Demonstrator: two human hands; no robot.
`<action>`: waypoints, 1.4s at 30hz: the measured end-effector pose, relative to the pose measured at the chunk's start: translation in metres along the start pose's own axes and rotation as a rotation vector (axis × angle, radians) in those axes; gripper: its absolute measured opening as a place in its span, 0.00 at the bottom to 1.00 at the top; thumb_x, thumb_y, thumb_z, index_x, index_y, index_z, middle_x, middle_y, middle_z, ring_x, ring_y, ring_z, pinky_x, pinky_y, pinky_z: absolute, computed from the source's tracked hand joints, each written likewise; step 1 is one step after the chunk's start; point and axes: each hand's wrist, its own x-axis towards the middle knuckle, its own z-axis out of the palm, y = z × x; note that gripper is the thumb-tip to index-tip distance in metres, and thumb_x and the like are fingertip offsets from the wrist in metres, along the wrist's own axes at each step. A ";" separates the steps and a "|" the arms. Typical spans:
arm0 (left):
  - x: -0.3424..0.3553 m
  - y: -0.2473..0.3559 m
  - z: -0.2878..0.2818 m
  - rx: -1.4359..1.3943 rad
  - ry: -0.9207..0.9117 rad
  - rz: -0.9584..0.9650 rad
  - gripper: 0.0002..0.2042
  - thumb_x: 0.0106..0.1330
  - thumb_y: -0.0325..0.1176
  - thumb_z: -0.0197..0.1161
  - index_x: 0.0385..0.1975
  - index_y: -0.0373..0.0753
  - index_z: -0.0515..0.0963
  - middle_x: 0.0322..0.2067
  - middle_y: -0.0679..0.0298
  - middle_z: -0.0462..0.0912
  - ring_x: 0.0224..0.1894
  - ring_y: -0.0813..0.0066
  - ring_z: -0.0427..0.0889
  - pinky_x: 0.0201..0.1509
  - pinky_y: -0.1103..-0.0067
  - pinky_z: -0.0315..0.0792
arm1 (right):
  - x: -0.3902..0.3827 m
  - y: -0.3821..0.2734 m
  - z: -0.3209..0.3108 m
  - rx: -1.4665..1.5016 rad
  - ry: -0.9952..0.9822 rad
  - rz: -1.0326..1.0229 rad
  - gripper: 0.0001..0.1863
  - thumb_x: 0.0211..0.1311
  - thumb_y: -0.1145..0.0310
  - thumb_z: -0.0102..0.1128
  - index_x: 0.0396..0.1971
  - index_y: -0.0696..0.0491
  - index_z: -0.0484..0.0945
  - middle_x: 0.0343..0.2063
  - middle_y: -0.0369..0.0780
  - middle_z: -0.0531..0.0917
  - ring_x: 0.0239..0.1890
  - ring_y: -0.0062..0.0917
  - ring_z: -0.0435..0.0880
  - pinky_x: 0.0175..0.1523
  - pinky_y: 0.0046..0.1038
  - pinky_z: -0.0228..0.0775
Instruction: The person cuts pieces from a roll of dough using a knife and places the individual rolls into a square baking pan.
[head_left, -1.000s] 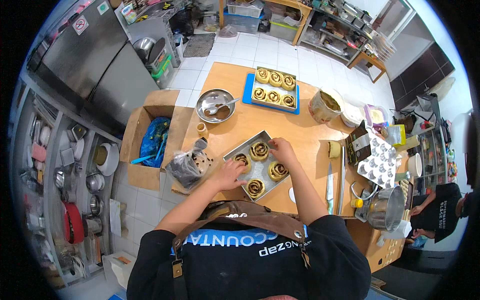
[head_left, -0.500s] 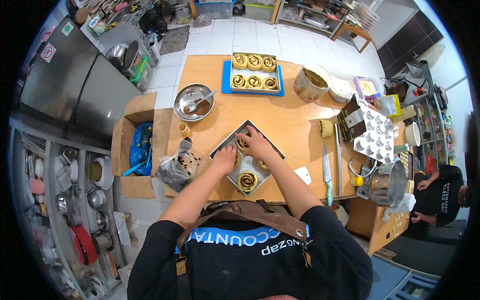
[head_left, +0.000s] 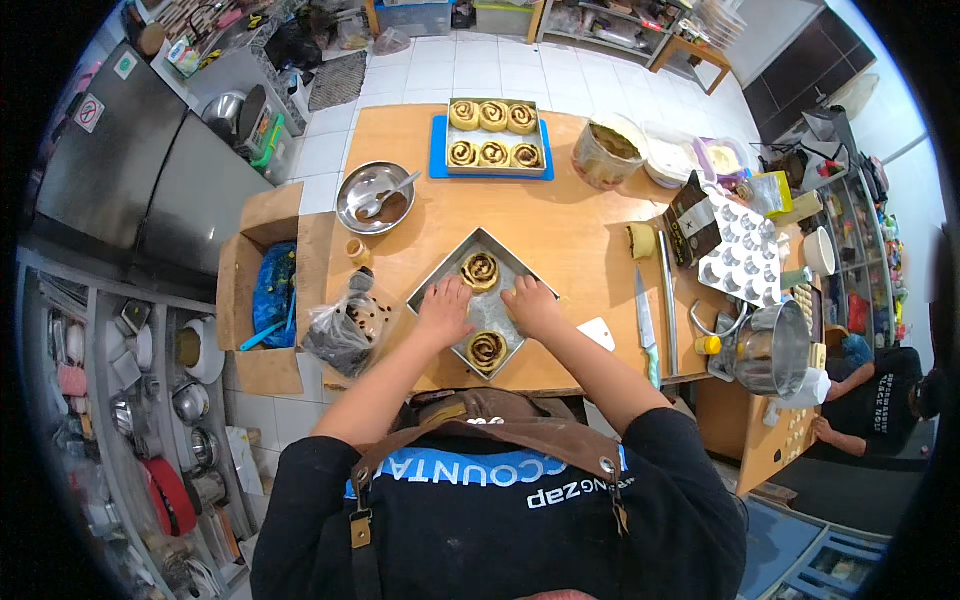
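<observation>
A square metal pan [head_left: 437,277] lies turned cornerwise in front of me. One cinnamon-type swirl roll [head_left: 480,271] sits in its far corner, and another swirl roll [head_left: 486,350] in the near corner. My left hand [head_left: 445,312] rests palm down at the left corner, fingers stretched out over the pan. At the right corner lies my right hand [head_left: 533,306], its fingers slightly spread over the pan's inside. Whatever is under the palms is hidden. A cut roll piece [head_left: 641,240] stands on the table at the right.
Beyond stands a pan of several rolls [head_left: 495,168] on a blue board. Left are a steel bowl [head_left: 362,183] with a spoon, a plastic bag [head_left: 338,335] and a cardboard box [head_left: 275,372]. Right lie a knife [head_left: 645,310], a rod [head_left: 667,300] and a muffin tin [head_left: 742,250]. A co-worker [head_left: 885,400] handles small pieces.
My right hand has left the far roll and drawn back to the right corner. My left hand has shifted slightly left. The far and near rolls now show fully.
</observation>
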 end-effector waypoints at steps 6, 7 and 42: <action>-0.019 0.001 0.006 -0.134 0.008 -0.172 0.28 0.51 0.44 0.66 0.49 0.38 0.66 0.50 0.58 0.68 0.57 0.61 0.66 0.56 0.62 0.61 | 0.022 -0.005 0.024 -0.224 -0.098 0.012 0.20 0.51 0.62 0.59 0.45 0.50 0.73 0.41 0.39 0.78 0.49 0.29 0.72 0.53 0.29 0.60; -0.020 0.003 0.006 -0.123 0.052 -0.179 0.25 0.52 0.43 0.65 0.47 0.39 0.67 0.49 0.59 0.68 0.55 0.62 0.67 0.53 0.62 0.62 | 0.023 -0.005 0.026 -0.249 -0.117 0.026 0.18 0.53 0.62 0.57 0.45 0.51 0.73 0.40 0.38 0.79 0.49 0.29 0.72 0.54 0.29 0.58; -0.016 0.005 0.020 -0.124 0.340 -0.180 0.16 0.52 0.36 0.59 0.42 0.44 0.70 0.42 0.64 0.72 0.47 0.66 0.72 0.45 0.63 0.63 | 0.023 0.003 0.000 0.343 -0.224 0.181 0.47 0.32 0.54 0.77 0.58 0.47 0.66 0.57 0.44 0.69 0.57 0.42 0.71 0.57 0.38 0.70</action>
